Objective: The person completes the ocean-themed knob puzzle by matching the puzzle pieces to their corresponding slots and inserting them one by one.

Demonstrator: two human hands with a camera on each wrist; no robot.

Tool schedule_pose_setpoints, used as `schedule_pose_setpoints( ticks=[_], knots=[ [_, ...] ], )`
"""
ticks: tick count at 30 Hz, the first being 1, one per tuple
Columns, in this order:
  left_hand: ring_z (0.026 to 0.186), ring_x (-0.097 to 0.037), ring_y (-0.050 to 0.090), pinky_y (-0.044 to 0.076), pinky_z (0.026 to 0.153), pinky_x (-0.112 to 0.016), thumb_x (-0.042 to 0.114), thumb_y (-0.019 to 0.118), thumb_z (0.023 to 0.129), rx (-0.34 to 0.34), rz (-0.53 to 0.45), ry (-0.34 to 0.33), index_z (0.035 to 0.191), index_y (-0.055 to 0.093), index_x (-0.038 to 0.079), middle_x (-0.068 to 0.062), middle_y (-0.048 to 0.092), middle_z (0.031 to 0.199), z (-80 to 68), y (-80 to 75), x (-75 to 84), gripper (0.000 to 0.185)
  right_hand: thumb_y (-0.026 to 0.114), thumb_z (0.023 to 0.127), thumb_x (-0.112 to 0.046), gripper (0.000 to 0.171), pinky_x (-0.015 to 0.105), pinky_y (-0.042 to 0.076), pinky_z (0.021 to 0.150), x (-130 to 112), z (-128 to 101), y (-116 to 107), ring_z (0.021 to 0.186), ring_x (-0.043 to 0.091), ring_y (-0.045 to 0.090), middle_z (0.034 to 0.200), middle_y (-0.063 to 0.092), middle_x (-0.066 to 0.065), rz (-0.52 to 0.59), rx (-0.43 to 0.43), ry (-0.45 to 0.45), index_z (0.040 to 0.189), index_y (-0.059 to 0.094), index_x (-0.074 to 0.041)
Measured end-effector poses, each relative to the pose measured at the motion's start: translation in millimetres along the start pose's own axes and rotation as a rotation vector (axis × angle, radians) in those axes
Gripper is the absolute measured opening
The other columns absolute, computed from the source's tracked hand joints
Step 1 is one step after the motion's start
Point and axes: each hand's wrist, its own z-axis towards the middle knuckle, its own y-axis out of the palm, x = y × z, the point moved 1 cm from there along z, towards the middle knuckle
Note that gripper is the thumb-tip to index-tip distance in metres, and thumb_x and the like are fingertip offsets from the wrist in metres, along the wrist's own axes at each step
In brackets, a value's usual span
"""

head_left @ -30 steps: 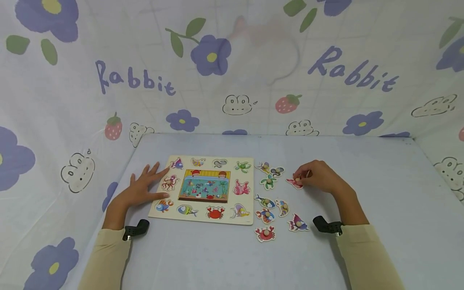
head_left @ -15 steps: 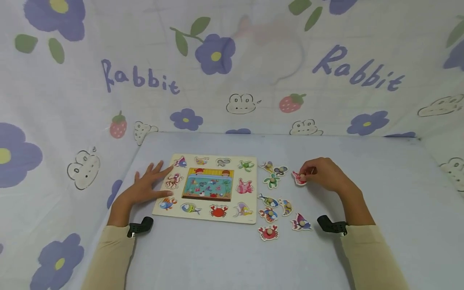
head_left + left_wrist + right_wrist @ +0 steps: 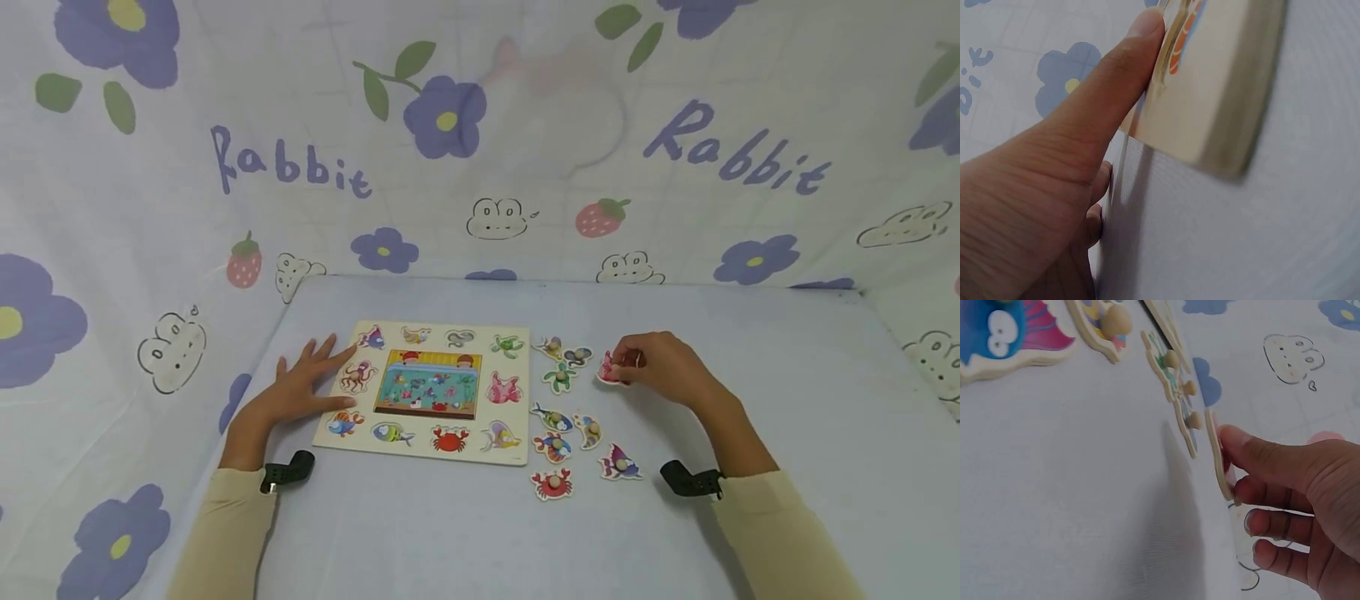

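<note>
A person's right hand (image 3: 660, 365) pinches a pink fish puzzle piece (image 3: 608, 369), its fingers (image 3: 1254, 458) curled round the piece, which stands tilted on edge on the pale blue bench (image 3: 787, 383), just right of the other loose pieces. The left hand (image 3: 296, 387) lies flat with fingers spread wide and holding nothing, its fingertips on the left edge of the wooden puzzle board (image 3: 427, 392); in the left wrist view the thumb (image 3: 1116, 81) presses against that edge. Between board and right hand lie further animal pieces, among them a green turtle (image 3: 558, 377), a red crab (image 3: 552, 483) and a purple fish (image 3: 619, 463). A flower-and-strawberry printed cloth (image 3: 480, 133) reading "Rabbit" hangs behind the bench.
</note>
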Motion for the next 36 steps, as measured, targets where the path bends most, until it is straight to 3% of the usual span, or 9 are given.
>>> schedule_pose_setpoints(
  ticks=[18, 36],
  knots=[
    [0.154, -0.044, -0.01, -0.014, 0.11, -0.075, 0.059, 0.078, 0.082, 0.003, -0.007, 0.001, 0.161, 0.031, 0.026, -0.015, 0.006, 0.17, -0.5, -0.3, 2.0, 0.098, 0.08, 0.09, -0.024, 0.012, 0.029, 0.043, 0.06, -44.0, -4.6, 20.9, 0.068, 0.013, 0.051, 0.071, 0.059, -0.01, -0.128, 0.054, -0.101, 0.094, 0.072, -0.016],
    [0.154, -0.044, -0.008, -0.014, 0.11, -0.076, 0.06, 0.077, 0.082, 0.015, -0.008, 0.007, 0.161, 0.032, 0.026, -0.015, 0.008, 0.17, -0.3, -0.6, 2.0, 0.097, 0.081, 0.088, -0.031, 0.015, 0.027, 0.045, 0.063, -84.3, 9.9, 45.4, 0.07, 0.009, 0.052, 0.072, 0.058, -0.013, -0.212, -0.019, -0.188, 0.094, 0.073, -0.02]
  ],
)
